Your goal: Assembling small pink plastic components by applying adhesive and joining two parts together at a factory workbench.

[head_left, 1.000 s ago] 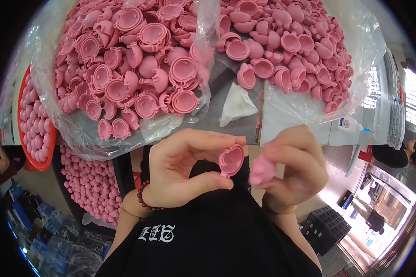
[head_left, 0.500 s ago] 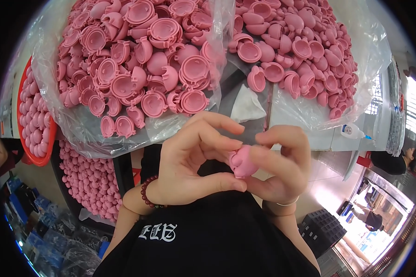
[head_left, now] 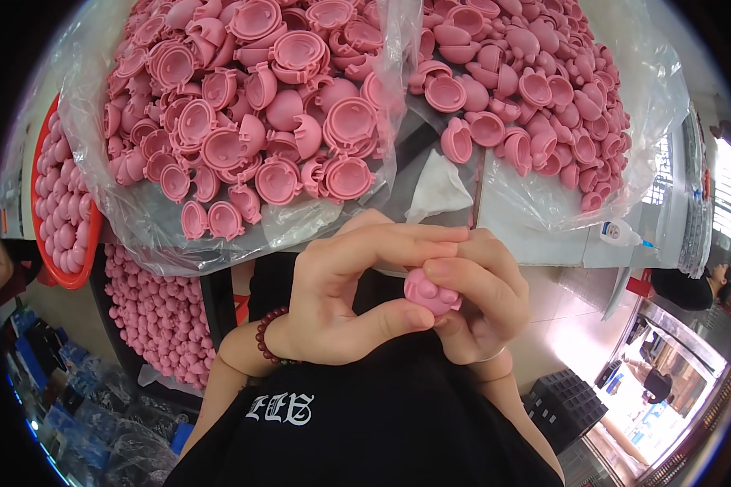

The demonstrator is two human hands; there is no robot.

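Observation:
A small pink plastic piece, rounded with bumps on its surface (head_left: 430, 293), is held in front of my chest between both hands. My left hand (head_left: 352, 296) has its thumb pressed on the piece's lower side, its fingers arched over the top. From the other side my right hand (head_left: 489, 294) pinches it with thumb and forefinger. Behind my hands, a pile of pink half-shells (head_left: 224, 148) with hollow, rimmed insides lies on clear plastic at the left. Farther right is a second pile of smaller pink shells (head_left: 536, 88).
A white cloth (head_left: 439, 188) lies between the piles, and a small dropper bottle (head_left: 620, 234) at the table's right edge. At left stand a red basket (head_left: 96, 237) of pink pieces and, lower, a bin of pink pieces (head_left: 156, 312). Black crates (head_left: 566, 403) sit at lower right.
The pink piece has turned and shifted slightly right and down. My fingers have drawn closer together around it, the left fingers now reaching over toward the right hand.

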